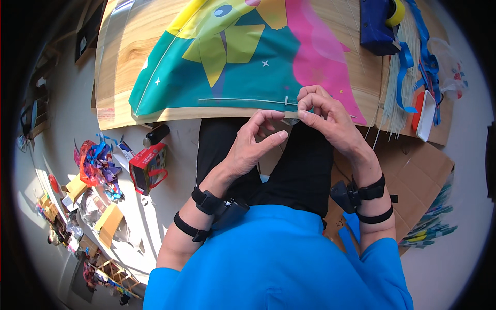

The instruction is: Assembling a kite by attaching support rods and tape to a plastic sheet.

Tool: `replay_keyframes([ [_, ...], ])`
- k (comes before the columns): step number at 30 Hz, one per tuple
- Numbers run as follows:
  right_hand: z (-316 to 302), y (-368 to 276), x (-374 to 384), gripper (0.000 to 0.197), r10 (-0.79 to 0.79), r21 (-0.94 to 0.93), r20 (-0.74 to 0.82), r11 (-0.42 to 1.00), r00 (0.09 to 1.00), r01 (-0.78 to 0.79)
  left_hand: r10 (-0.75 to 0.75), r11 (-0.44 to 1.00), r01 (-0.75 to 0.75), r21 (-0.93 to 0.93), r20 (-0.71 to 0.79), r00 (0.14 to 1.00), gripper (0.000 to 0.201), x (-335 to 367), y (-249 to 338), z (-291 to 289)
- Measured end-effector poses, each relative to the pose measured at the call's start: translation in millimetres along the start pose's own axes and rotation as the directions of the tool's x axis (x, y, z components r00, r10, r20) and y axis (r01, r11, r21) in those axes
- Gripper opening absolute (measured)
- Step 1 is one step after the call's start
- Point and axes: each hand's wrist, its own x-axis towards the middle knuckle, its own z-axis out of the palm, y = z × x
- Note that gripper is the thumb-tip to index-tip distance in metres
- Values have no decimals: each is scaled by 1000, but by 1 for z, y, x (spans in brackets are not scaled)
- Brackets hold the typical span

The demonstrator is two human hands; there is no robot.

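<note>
A printed kite sheet (pixel 248 72) in teal, pink and yellow, with a cartoon figure, lies over the near edge of the wooden table. Along its near hem runs a thin white rod (pixel 235 100), with a small white fitting (pixel 286 100) across it. My right hand (pixel 330 116) is closed in a pinch on the rod at the hem; its fingertips hide part of it. Just left of it, my left hand (pixel 253 137) hovers at the table edge, thumb and forefinger apart, holding nothing visible. A small clear plastic piece (pixel 290 121) shows between the hands.
At the table's right are a blue tape dispenser (pixel 380 31), a bundle of thin pale rods (pixel 400 85), blue ribbon (pixel 405 77) and a red-and-white container (pixel 424 116). A red box (pixel 148 168) stands on the floor at left. Cardboard (pixel 408 181) lies at lower right.
</note>
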Motion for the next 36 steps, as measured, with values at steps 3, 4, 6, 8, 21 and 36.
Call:
replay_keyframes([
  [3, 2, 3, 6, 15, 9, -12, -4, 1000, 1000, -9, 3, 992, -16, -127, -102, 995, 33, 0, -7, 8],
  [4, 2, 4, 7, 15, 8, -18, -8, 1000, 1000, -8, -7, 987, -15, -162, -132, 991, 29, 1, -9, 10],
  [6, 4, 9, 9, 15, -30, -44, -27, 999, 999, 29, -24, 979, -16, -204, -193, 981, 22, 1, -12, 14],
  [8, 5, 9, 12, 15, -70, -115, -56, 991, 996, 63, -38, 976, -18, -215, -254, 967, 17, 2, -13, 18],
  [21, 14, 31, 49, 11, -391, -469, -232, 847, 890, 250, -245, 941, 68, -331, -529, 812, 18, 27, -7, 38],
  [36, 15, 34, 54, 10, -284, -514, -249, 849, 926, 122, -402, 868, 107, -485, -561, 723, 20, 33, -9, 45],
])
